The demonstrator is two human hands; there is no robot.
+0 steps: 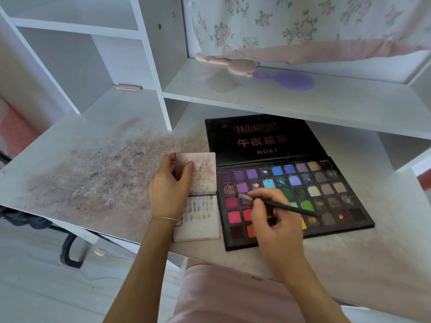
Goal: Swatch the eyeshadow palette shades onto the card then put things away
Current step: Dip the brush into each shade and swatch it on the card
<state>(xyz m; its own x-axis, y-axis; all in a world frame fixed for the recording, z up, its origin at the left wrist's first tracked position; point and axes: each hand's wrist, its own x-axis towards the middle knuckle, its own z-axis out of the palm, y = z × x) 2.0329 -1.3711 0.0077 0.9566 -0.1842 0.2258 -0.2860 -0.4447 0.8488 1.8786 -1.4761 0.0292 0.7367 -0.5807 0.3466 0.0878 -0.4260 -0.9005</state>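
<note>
Pinching a thin brush [282, 205], the right hand [277, 223] is dipping its tip into a purple pan of the open palette [297, 199] near the desk's [98, 173] front edge. Pressed powder is probably crumbly, so light touches suit. The left hand [169, 188] is gripping the stiff, light card [200, 199] just beside the palette.
</note>
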